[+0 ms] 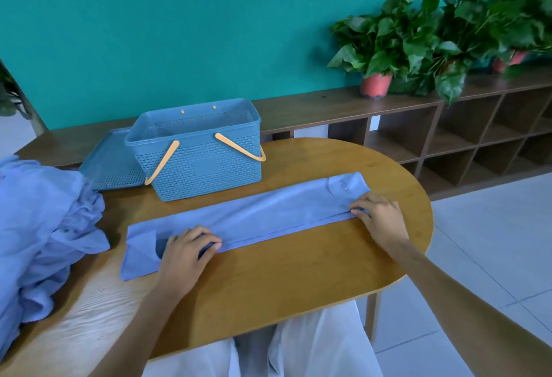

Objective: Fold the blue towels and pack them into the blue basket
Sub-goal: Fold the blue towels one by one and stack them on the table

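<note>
Head view: a long blue towel [254, 218], folded into a narrow strip, is laid flat on the oval wooden tabletop [298, 272], just in front of the blue perforated plastic basket [197, 164]. The towel's near edge is pinched at its left part by the left hand [186, 249], fingers curled onto the fabric. The right end of the same edge is pinched by the right hand [376, 216], fingertips on the hem. The towel's far left end is seen folded over unevenly. The basket is stood upright and open, its two orange handles hung down outside; nothing can be made out inside it. A blue perforated lid [110, 161] is leaned against the basket's left side. A heap of crumpled blue towels [44, 227] is piled left of the basket, apart from it.
</note>
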